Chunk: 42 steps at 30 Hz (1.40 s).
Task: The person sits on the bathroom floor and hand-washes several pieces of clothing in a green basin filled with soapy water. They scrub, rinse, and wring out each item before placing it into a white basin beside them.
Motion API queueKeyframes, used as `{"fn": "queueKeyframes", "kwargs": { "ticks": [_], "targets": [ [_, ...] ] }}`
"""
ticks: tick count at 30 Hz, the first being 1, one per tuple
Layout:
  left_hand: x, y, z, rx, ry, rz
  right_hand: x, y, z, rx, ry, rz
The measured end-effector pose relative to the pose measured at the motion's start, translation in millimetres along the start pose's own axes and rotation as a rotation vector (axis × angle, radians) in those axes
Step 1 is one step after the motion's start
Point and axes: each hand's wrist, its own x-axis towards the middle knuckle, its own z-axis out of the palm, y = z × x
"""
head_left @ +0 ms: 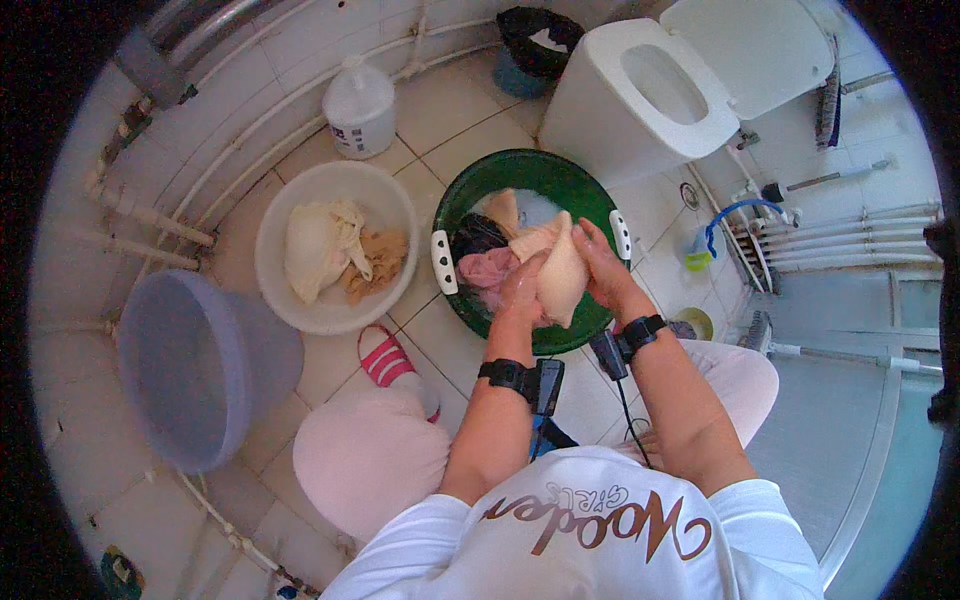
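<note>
Over the green basin [463,193] I hold up a beige bra [563,283], its smooth cup-shaped fabric bunched and partly folded. My left hand [524,290] is closed on its left side, and my right hand [604,268] grips the opposite side with the fingers pressed against the cloth. Below my hands, the basin holds sudsy water [538,207]. Pink cloth [487,268] and a dark cloth [476,235] lie in it, left of the bra. My palms hide part of the bra.
A white basin [268,240] with cream and tan cloths stands to the left. Nearer sits a lavender bucket [238,385]. Behind are a white jug [360,110] and a black-lined bin [520,75]. An open toilet [600,110] stands at the far right, close to the green basin.
</note>
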Motion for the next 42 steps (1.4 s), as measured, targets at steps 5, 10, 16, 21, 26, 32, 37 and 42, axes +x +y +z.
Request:
{"fn": "queueKeyframes", "kwargs": {
  "ticks": [5, 10, 16, 21, 26, 32, 37, 42],
  "targets": [
    [-19.5, 25.1, 14.1, 0.038, -0.213, 0.289, -3.0, -32.2, -15.2, -0.433, -0.277, -0.041],
    [-23.1, 42.3, 13.5, -0.040, -0.297, 0.308, -21.0, -41.6, -24.5, -0.200, -0.271, -0.030],
    [-25.4, 45.9, 15.4, -0.021, -0.284, 0.341, -30.3, -47.0, -32.0, -0.156, -0.279, -0.073],
    [-24.1, 45.8, 17.8, -0.057, -0.250, 0.354, -39.3, -51.6, -30.6, -0.153, -0.291, -0.082],
    [-23.9, 46.5, 18.2, -0.048, -0.274, 0.395, -47.4, -58.0, -24.8, -0.160, -0.277, -0.101],
    [-30.0, 48.8, 22.8, -0.062, -0.259, 0.377, -49.6, -64.1, -21.1, -0.198, -0.315, -0.081],
    [-34.5, 50.6, 26.3, -0.072, -0.216, 0.363, -54.8, -67.6, -16.6, -0.183, -0.363, -0.086],
    [-35.1, 51.5, 25.4, -0.100, -0.262, 0.356, -62.7, -70.5, -9.6, -0.330, -0.339, -0.102]
  ]
}}
